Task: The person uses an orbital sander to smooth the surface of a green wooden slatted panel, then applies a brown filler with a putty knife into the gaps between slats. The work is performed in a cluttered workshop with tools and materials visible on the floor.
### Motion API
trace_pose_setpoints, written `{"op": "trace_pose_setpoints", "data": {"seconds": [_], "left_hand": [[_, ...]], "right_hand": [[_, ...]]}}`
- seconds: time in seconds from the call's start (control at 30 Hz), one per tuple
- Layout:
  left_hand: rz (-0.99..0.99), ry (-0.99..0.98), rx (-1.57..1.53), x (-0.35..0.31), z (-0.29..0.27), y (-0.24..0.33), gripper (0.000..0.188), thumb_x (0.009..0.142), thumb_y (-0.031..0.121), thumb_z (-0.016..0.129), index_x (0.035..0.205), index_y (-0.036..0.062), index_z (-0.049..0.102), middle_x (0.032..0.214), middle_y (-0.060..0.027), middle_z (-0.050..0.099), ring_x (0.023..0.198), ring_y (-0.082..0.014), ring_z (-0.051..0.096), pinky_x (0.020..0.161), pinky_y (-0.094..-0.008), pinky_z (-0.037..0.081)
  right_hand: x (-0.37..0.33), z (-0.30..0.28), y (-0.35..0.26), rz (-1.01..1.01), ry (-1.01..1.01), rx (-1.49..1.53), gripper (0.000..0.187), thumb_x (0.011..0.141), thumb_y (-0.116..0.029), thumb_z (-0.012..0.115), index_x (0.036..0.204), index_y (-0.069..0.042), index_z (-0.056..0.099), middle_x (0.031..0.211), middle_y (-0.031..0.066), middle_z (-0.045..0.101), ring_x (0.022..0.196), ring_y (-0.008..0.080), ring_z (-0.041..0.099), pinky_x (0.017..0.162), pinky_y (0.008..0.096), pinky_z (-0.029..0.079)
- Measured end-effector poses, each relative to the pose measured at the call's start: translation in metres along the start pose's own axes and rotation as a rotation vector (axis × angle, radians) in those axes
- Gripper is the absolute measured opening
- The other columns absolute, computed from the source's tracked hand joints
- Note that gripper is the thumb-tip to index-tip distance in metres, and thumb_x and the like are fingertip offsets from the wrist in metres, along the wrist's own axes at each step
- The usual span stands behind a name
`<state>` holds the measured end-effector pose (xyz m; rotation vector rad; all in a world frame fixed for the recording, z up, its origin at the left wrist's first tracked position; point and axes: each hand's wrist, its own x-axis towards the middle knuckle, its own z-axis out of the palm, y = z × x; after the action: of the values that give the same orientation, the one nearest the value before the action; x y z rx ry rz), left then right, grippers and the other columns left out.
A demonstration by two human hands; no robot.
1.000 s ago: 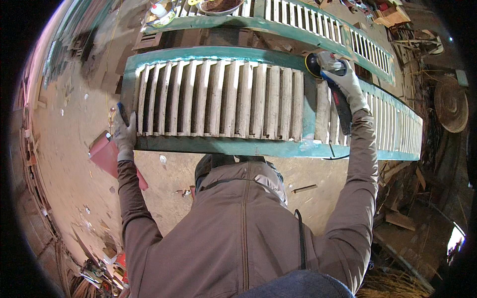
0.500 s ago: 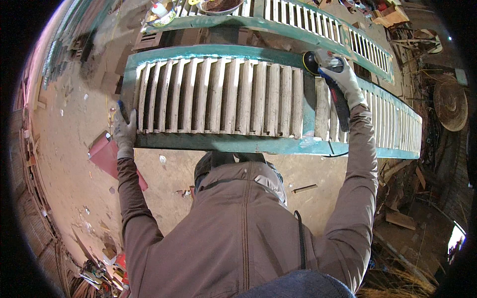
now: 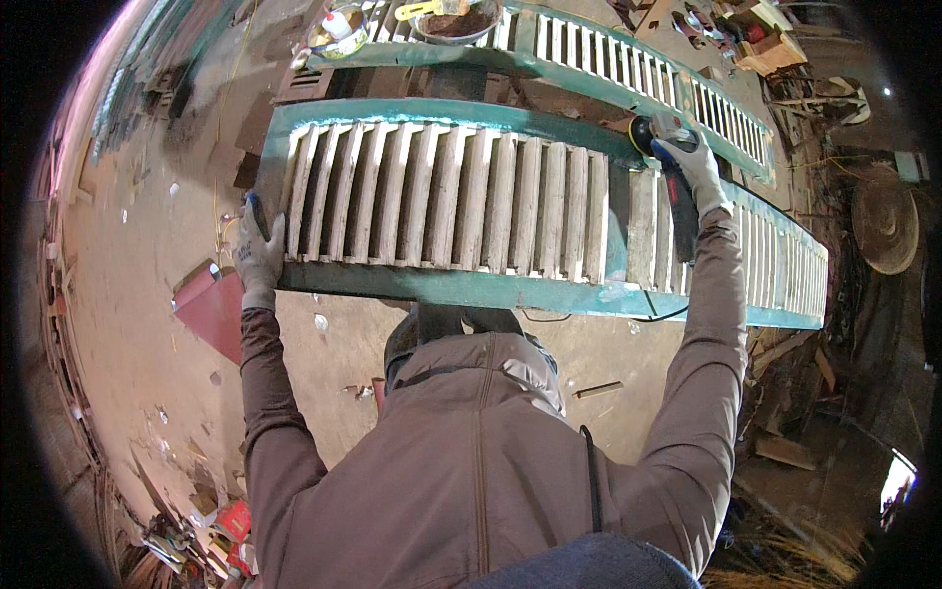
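A long louvered shutter (image 3: 446,284) with a worn green frame and bare, whitish slats lies across in front of me. My gloved right hand (image 3: 695,167) is wrapped round an angle grinder (image 3: 677,201) with a dark body and a round, yellow-edged disc (image 3: 642,135). The disc is at the shutter's far rail, near the middle crosspiece; whether it touches the wood I cannot tell. At the shutter's left end my gloved left hand (image 3: 260,253) grips the frame, thumb on the near side and fingers along the outer edge.
Behind lies a second green louvered shutter (image 3: 589,74), bearing a bowl (image 3: 456,22) of dark material, a yellow-handled tool (image 3: 432,9) and a tub with a white bottle (image 3: 337,27). A reddish sheet (image 3: 211,309) lies on the floor at left. A black cord (image 3: 667,316) hangs near the shutter's front edge.
The grinder in my right hand has moved a little to the right along the far rail. My left hand stays at the shutter's left end. The whole view has shifted slightly.
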<state>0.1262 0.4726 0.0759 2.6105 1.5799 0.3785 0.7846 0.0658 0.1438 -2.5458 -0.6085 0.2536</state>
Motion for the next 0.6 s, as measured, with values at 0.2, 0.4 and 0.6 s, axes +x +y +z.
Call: {"op": "trace_pose_setpoints", "data": {"seconds": [0.2,0.4,0.6], "left_hand": [[0.021,-0.07,-0.046,0.002,-0.01,0.007,0.071,0.1,0.048,0.056,0.155,0.0067,0.037,0.15,-0.0243,0.048,0.136,-0.0422,0.048,0.112,-0.0485,0.04],[0.146,0.059,0.261,-0.01,0.004,-0.001,0.07,0.103,0.048,0.049,0.157,0.0055,0.035,0.155,-0.0283,0.038,0.142,-0.0519,0.035,0.115,-0.0612,0.029],[0.399,0.039,0.211,-0.024,-0.021,0.165,0.069,0.099,0.052,0.056,0.155,0.0138,0.041,0.16,-0.0198,0.036,0.147,-0.0443,0.031,0.118,-0.0616,0.024]], "right_hand": [[-0.098,-0.036,-0.016,0.075,0.097,0.48,0.056,0.078,-0.03,0.091,0.118,-0.002,0.064,0.099,0.0059,0.071,0.084,0.0121,0.067,0.073,0.0277,0.056],[-0.28,-0.075,-0.04,0.284,0.272,0.792,0.052,0.085,-0.015,0.084,0.129,-0.008,0.056,0.092,0.0074,0.069,0.063,0.0116,0.062,0.054,0.0263,0.051],[-0.439,-0.102,-0.01,0.519,0.513,0.763,0.052,0.089,-0.008,0.075,0.135,-0.008,0.052,0.092,0.0076,0.067,0.066,0.0122,0.063,0.057,0.0267,0.052]]}}
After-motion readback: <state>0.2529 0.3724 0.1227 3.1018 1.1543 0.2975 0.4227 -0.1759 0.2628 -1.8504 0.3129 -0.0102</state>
